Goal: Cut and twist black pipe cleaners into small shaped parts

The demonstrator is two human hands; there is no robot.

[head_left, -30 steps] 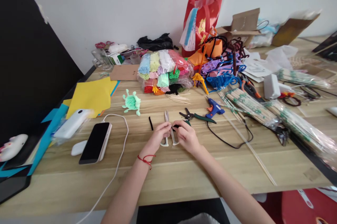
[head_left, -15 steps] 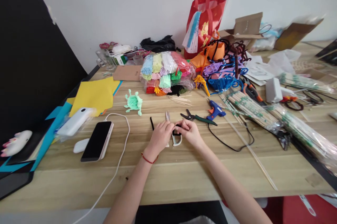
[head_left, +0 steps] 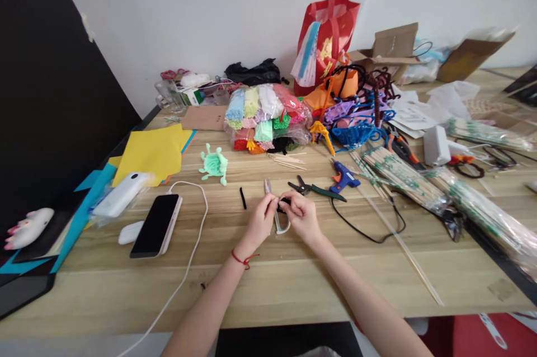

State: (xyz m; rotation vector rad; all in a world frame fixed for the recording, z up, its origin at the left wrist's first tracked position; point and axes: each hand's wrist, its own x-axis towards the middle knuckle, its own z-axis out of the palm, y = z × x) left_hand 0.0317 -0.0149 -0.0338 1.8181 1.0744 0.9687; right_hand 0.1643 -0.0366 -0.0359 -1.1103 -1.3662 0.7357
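Observation:
A small black fuzzy piece (head_left: 285,206) is pinched between my two hands, above the white-handled scissors (head_left: 282,229) on the wooden table. My left hand (head_left: 260,218) has thumb and forefinger closed at the piece's left side; a red string bracelet circles that wrist. On its right side, my right hand (head_left: 301,214) grips it with curled fingers that partly hide it. A short black strip (head_left: 243,198) lies left of my hands. Behind them rest green-handled pliers (head_left: 322,191). The mint-green fuzzy figure (head_left: 214,164) sits farther back on the left.
A blue glue gun (head_left: 344,176) with a black cord and bundles of sticks (head_left: 405,178) lie to the right. To the left are a phone (head_left: 156,226), a white cable and yellow sheets (head_left: 149,150). Bagged colourful bundles (head_left: 266,113) and a red bag (head_left: 329,38) stand behind.
My left hand has turned and shifted slightly, uncovering more of the black strip on the table. The fingers of my right hand are more curled around the black piece.

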